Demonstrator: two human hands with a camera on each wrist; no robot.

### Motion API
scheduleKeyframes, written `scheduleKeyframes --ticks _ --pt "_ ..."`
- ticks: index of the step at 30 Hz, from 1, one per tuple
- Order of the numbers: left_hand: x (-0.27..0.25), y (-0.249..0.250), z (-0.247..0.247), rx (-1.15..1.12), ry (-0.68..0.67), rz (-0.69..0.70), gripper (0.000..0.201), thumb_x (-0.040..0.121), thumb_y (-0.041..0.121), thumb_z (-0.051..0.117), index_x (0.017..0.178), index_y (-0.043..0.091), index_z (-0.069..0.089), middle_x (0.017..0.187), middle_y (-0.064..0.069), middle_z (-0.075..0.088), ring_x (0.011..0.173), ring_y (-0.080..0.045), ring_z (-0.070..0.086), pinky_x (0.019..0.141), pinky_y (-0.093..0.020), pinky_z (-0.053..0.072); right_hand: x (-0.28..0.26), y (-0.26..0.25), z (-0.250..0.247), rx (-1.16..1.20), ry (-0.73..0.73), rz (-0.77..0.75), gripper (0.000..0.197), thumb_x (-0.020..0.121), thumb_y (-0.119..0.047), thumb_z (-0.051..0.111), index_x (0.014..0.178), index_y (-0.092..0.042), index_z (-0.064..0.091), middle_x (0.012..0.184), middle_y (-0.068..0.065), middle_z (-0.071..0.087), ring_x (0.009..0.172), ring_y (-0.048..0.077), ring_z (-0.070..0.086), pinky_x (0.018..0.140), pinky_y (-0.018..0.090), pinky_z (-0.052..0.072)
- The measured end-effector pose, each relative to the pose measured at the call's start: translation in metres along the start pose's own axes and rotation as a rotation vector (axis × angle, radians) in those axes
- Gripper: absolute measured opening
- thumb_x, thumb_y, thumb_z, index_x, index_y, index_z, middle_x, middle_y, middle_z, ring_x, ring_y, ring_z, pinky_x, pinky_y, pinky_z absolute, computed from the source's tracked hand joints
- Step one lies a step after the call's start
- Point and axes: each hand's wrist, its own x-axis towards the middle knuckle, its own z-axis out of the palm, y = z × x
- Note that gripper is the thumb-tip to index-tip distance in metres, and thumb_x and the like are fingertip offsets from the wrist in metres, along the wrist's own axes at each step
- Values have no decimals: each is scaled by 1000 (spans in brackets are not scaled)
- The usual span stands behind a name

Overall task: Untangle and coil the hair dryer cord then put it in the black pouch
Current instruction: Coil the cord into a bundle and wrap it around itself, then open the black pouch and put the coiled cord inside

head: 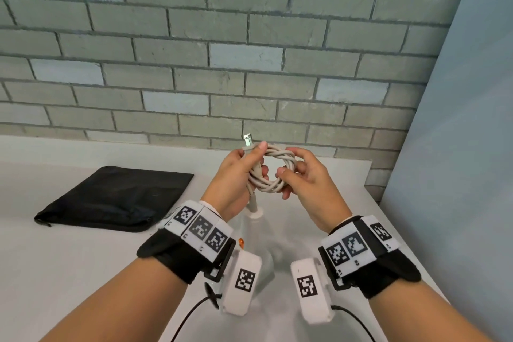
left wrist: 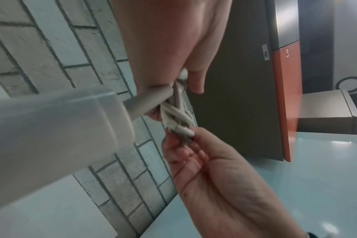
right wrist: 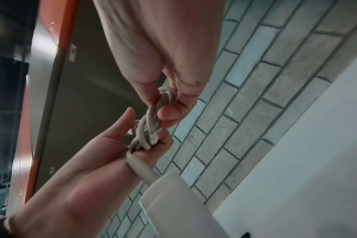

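Observation:
Above the table, both hands hold the pale grey hair dryer cord, wound into a small coil. My left hand grips the coil's left side along with the plug, whose prongs stick up. My right hand pinches the coil's right side. The white hair dryer hangs by its cord below my left hand, mostly hidden behind the wrists. The left wrist view shows the cord between the two hands, and the dryer handle. The right wrist view also shows the cord. The black pouch lies flat at the left.
The white table runs back to a grey brick wall. A blue-grey panel stands along the table's right side. Black cables trail from the wrist cameras at the lower edge.

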Motion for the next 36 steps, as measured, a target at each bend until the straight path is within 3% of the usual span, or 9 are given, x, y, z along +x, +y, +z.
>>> scheduleKeyframes --ticks 3,7,9,13,17,21,26,31,36 --pt "0 2 -1 -24 30 -6 46 85 25 61 124 12 39 67 -1 51 55 -11 52 54 -24 47 -1 6 2 17 11 -15 35 88 -1 52 122 -4 44 78 8 58 61 20 54 50 21 48" --pt "-4 10 -4 203 -20 4 25 90 27 53 110 12 49 70 3 47 61 -7 47 64 -21 40 -7 16 4 62 -48 -18 39 88 -8 55 125 -9 44 86 6 59 67 13 57 59 22 51" --pt "-3 13 -8 259 1 3 21 91 27 51 104 11 52 70 5 48 64 -5 47 70 -19 38 -12 27 3 59 -190 43 45 84 -17 62 125 -22 44 97 5 61 84 12 60 75 25 53" --pt "-2 17 -19 266 26 -37 14 91 29 50 93 15 54 71 1 44 63 -11 41 60 -22 35 -32 55 24 -193 -554 205 82 70 -34 73 137 -29 26 128 -6 53 122 10 48 107 40 37" --pt "-13 19 -40 253 36 -62 14 92 30 48 90 16 53 70 -1 42 62 -12 40 60 -23 36 -44 68 50 -247 -452 117 59 75 -28 67 123 -23 33 117 8 57 108 24 57 98 45 46" --pt "-23 19 -68 233 68 -94 19 94 30 45 90 13 53 67 -1 43 59 -12 43 60 -24 42 -40 51 54 -568 -600 20 51 82 -17 61 123 -18 30 96 5 54 81 18 53 75 34 45" --pt "-22 9 -94 267 60 -242 25 95 26 43 98 7 59 69 -6 47 64 -15 46 60 -24 50 -7 49 37 -970 -759 12 62 82 -18 60 138 -24 32 124 9 48 114 27 48 98 42 40" --pt "-27 -40 -113 342 217 -367 23 94 20 46 99 0 57 65 -9 49 54 -14 56 68 -31 53 -4 63 34 -1243 -819 87 52 87 -12 49 135 -22 33 134 5 49 118 28 49 100 42 33" --pt "-37 -80 -135 426 273 -570 32 92 23 52 108 -4 55 70 -8 54 61 -16 57 67 -31 51 -15 84 48 -1320 -949 120 38 91 -18 43 128 -25 43 126 3 56 118 25 50 101 44 30"
